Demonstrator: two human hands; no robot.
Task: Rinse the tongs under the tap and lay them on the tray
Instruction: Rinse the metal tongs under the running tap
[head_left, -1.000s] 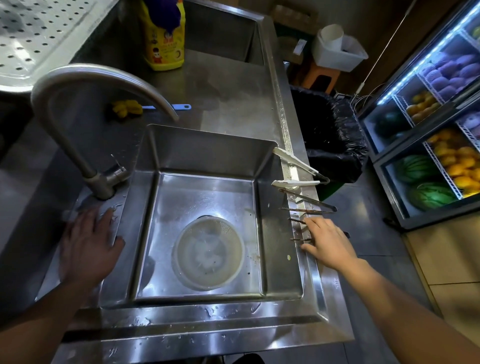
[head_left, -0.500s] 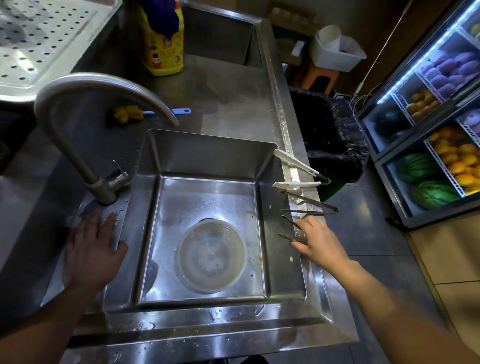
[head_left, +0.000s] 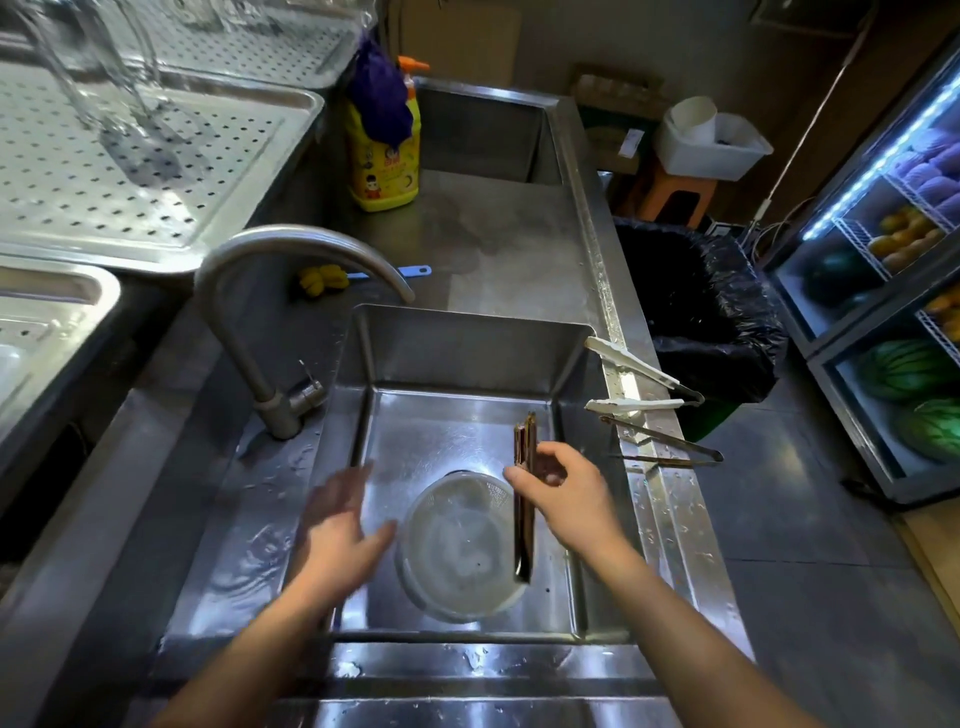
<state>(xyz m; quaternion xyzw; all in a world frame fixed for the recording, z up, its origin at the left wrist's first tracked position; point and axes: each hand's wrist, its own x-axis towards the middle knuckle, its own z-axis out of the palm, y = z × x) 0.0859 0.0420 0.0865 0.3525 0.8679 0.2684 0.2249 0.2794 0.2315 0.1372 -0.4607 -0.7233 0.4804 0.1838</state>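
While the left hand (head_left: 337, 525), blurred, fingers spread and holding nothing, hovers over the near left part of the sink (head_left: 467, 348), the right hand (head_left: 566, 499) pinches the tongs (head_left: 522, 545) at mid-length above the basin's right side. Their long axis runs near to far, arms pressed together. The mouth of the tap (head_left: 311, 241) lies farther off and to their left. The perforated tray (head_left: 130, 156) sits beyond the sink's far left corner.

Slim dark metal tongs (head_left: 522, 540), arms pressed together, are pinched in the right hand (head_left: 569, 501) over the sink (head_left: 467, 353), below the curved tap (head_left: 301, 239). The perforated steel tray (head_left: 182, 182) lies well apart, far left.
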